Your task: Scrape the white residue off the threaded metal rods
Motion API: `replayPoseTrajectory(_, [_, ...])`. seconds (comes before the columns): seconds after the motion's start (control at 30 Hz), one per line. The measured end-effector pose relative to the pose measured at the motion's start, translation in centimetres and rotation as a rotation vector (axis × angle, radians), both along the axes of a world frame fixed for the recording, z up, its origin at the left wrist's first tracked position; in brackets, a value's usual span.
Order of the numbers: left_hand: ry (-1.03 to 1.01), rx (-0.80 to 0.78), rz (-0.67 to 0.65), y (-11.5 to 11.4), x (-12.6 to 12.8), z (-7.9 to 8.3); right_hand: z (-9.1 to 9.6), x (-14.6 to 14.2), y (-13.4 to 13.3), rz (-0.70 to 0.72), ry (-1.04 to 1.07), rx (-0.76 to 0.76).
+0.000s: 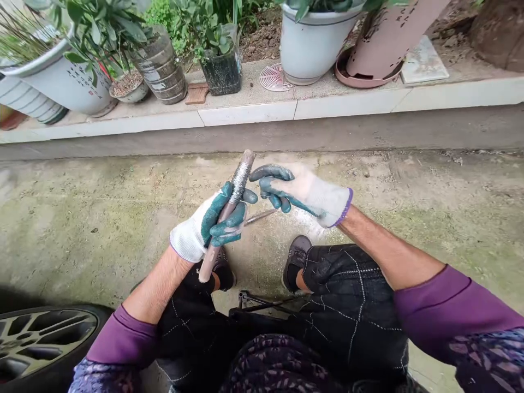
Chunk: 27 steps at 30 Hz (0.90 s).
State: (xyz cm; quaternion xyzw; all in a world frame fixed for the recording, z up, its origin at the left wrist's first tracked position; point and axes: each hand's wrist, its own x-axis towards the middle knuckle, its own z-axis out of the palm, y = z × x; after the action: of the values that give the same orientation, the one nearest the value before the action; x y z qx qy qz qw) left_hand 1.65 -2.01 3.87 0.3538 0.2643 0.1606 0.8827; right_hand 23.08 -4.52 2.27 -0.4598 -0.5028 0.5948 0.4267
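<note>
My left hand (213, 221), in a white glove with green-coated fingers, is closed round a long pale rod (229, 207) that has fine silvery wire wound about its upper part. The rod tilts up and to the right. My right hand (298, 191), gloved the same way, hovers just right of the rod's wound part with its fingers curled and slightly apart; I cannot make out whether it pinches a thin wire. A thin grey metal pin (260, 216) lies on the concrete below the hands.
I sit low over a stained concrete floor (102, 218), shoes (297, 259) forward. A raised kerb (245, 114) carries several plant pots, among them a white pot (313, 41) and a dark pot (222, 71). A car wheel (41, 338) is at lower left. A black metal tool (262, 303) lies between my legs.
</note>
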Motion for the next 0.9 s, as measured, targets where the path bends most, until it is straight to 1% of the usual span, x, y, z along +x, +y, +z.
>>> replayPoseTrajectory(0.1, [-0.012,0.048,0.018,-0.9,0.5,0.4,1.4,0.2,-1.6,0.080,-0.105,0.021])
replayPoseTrajectory(0.17, [-0.021,0.079,0.028,-1.0,0.6,0.8,2.1,0.4,-2.3,0.090,-0.221,0.045])
replayPoseTrajectory(0.23, [-0.018,0.114,0.032,-0.8,0.5,1.5,2.5,0.7,-2.7,0.058,-0.356,0.086])
replayPoseTrajectory(0.3, [-0.005,0.172,0.060,-0.4,0.0,2.3,2.7,1.1,-2.7,0.006,-0.467,0.167])
replayPoseTrajectory(0.4, [0.065,0.315,0.166,0.8,-0.8,3.2,2.8,1.3,-2.9,-0.059,-0.527,0.322])
replayPoseTrajectory(0.43, [0.125,0.385,0.205,1.3,-0.9,3.2,2.9,1.2,-3.0,-0.064,-0.524,0.356])
replayPoseTrajectory(0.5, [0.344,0.592,0.263,2.3,-1.0,2.6,3.0,0.6,-3.4,-0.043,-0.532,0.380])
replayPoseTrajectory(0.57, [0.698,0.892,0.269,2.8,-0.7,1.1,3.0,-0.1,-3.5,-0.002,-0.604,0.381])
replayPoseTrajectory(0.6, [0.880,1.062,0.216,2.6,-0.4,0.1,2.8,-0.2,-3.4,0.009,-0.670,0.379])
replayPoseTrajectory(0.63, [1.023,1.204,0.090,2.3,-0.2,-0.8,2.5,-0.3,-3.2,0.018,-0.750,0.371])
replayPoseTrajectory(0.67, [1.121,1.311,-0.070,1.7,0.1,-1.5,2.1,-0.2,-2.8,0.023,-0.834,0.360])
replayPoseTrajectory(0.7, [1.159,1.375,-0.235,1.0,0.3,-2.1,1.5,0.1,-2.3,0.020,-0.917,0.342])
replayPoseTrajectory(0.73, [1.136,1.392,-0.379,0.3,0.4,-2.4,1.0,0.4,-1.7,0.043,-0.978,0.310])
replayPoseTrajectory(0.77, [1.067,1.373,-0.456,-0.4,0.5,-2.4,0.4,0.7,-1.1,0.062,-1.000,0.296])
replayPoseTrajectory(0.8, [0.970,1.311,-0.462,-0.9,0.5,-2.0,-0.1,1.0,-0.6,0.076,-0.982,0.294])
replayPoseTrajectory(0.83, [0.892,1.183,-0.420,-1.3,0.5,-1.4,-0.4,1.2,-0.1,0.069,-0.929,0.288])
replayPoseTrajectory(0.87, [0.809,1.050,-0.349,-1.5,0.4,-0.7,-0.7,1.2,0.2,0.062,-0.847,0.289])
replayPoseTrajectory(0.9, [0.725,0.943,-0.258,-1.4,0.3,0.2,-0.8,1.0,0.3,0.029,-0.777,0.249])
